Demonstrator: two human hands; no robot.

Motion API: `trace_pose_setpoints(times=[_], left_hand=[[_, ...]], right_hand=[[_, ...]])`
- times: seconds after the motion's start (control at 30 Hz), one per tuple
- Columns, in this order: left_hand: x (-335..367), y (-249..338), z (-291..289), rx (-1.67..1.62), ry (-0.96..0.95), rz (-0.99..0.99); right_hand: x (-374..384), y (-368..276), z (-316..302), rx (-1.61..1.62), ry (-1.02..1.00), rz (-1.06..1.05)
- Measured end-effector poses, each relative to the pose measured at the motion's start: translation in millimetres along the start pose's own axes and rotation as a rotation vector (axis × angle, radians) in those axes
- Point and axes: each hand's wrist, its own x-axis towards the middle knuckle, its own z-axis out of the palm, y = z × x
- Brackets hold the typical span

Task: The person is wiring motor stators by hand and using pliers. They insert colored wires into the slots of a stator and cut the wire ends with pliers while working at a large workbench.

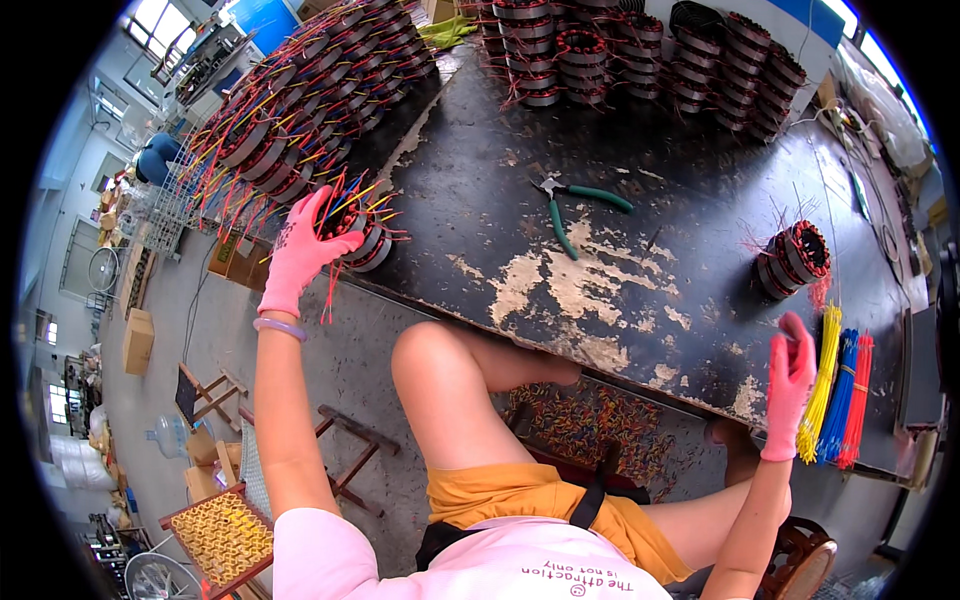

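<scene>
My left hand (300, 250), in a pink glove, reaches to the near left table edge. Its thumb and index finger are spread against a wound motor stator (370, 248) with red, yellow and blue leads. Part of the fingers is hidden by the wires. My right hand (790, 385), also gloved in pink, is raised over the right front of the table with slightly bent fingers and nothing visible in it. Just beyond it lies another stator (793, 260) with thin red wires. Bundles of yellow wires (820, 385), blue wires (840, 395) and red wires (858, 400) lie beside this hand.
Green-handled pliers (575, 205) lie spread on the worn black table (460, 200). Stacked stators with coloured leads (330, 90) crowd the far left; more stator stacks (600, 55) line the back. Wire scraps (590, 425) cover the floor below. A stool (222, 535) stands at left.
</scene>
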Motion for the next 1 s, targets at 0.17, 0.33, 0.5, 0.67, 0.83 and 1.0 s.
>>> trace_pose_setpoints(times=[0.17,0.33,0.5,0.67,0.83,1.0], left_hand=[[-3,-2,-3,0.056,-0.001,-0.004],[-12,10,-6,0.145,0.145,0.066],[-28,66,0,0.279,0.48,0.357],[-49,136,13,0.138,0.479,0.662],[-84,213,54,-0.152,0.27,0.922],[-122,281,142,-0.465,0.043,0.983]], right_hand=[[66,-16,-37,-0.416,0.22,-0.27],[128,24,-64,-0.52,-0.209,-0.326],[147,25,-61,-0.724,-0.225,-0.459],[142,12,-54,-0.74,-0.161,-0.534],[29,-78,-14,-0.497,-0.135,-0.658],[-32,-58,65,-0.444,-0.239,-0.655]])
